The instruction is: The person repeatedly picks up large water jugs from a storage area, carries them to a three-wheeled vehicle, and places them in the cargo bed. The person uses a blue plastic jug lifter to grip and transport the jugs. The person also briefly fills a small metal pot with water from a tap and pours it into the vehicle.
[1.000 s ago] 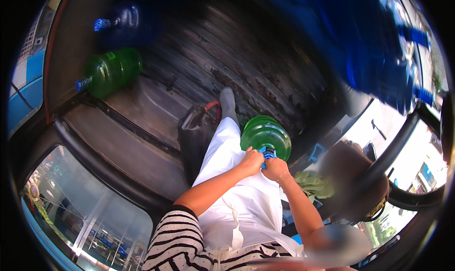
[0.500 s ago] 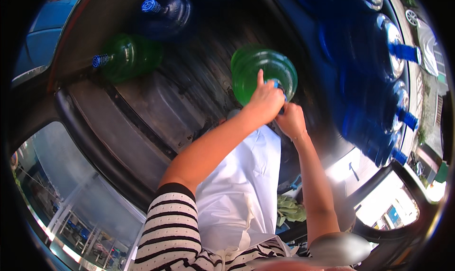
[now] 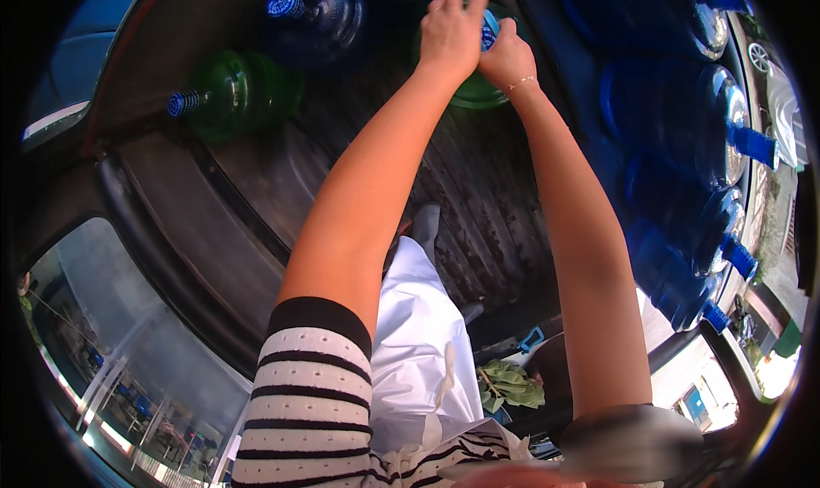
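A green water jug (image 3: 478,97) stands at the far middle of the dark ribbed vehicle bed, partly hidden behind my hands and arms. Its blue cap and light blue neck handle (image 3: 490,20) show between them. My right hand (image 3: 510,59) is closed around the handle at the neck. Beside it, against the jug's top, my left hand (image 3: 453,31) has its fingers stretched out and apart. To the left lies another green jug (image 3: 243,95) with its blue cap pointing left. Behind that one is a blue jug (image 3: 337,25), also capped.
Several blue jugs (image 3: 675,116) lie in a row along the right side, necks facing outward. My grey-clad foot (image 3: 425,227) is on the ribbed bed (image 3: 478,189). Green leaves (image 3: 512,384) and a blue hook-shaped piece (image 3: 531,340) are near the lower right.
The green jug has moved away from me, toward the far end of the bed, with both arms now stretched out. My left hand's fingers have spread from their closed grip at the neck.
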`<action>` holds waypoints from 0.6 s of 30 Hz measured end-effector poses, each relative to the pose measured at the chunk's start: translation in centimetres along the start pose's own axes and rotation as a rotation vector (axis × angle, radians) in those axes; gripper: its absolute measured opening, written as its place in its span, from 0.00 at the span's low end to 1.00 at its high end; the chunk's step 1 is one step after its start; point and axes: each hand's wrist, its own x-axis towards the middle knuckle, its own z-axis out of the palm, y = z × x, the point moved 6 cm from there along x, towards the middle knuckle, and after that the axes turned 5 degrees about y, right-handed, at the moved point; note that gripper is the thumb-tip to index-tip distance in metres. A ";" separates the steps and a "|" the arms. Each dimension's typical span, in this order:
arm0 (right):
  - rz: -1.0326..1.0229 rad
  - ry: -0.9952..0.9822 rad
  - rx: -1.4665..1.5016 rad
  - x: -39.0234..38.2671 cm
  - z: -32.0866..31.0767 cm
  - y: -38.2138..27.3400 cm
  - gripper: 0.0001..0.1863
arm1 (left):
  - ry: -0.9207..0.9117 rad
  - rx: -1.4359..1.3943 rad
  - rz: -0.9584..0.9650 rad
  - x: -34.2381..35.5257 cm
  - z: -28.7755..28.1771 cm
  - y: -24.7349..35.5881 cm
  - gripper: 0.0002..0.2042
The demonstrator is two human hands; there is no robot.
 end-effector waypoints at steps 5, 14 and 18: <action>0.153 0.041 0.692 3.1 -2.2 1.2 0.46 | -0.233 -0.124 -0.433 -8.7 0.0 -3.7 0.34; -0.212 -0.195 0.713 -0.9 -16.8 -5.7 0.19 | -0.088 -1.277 -1.041 -17.6 -1.0 -1.5 0.35; -0.406 -0.108 0.784 -9.7 -20.7 -6.2 0.16 | -0.008 -1.413 -0.856 -17.2 -5.5 0.9 0.35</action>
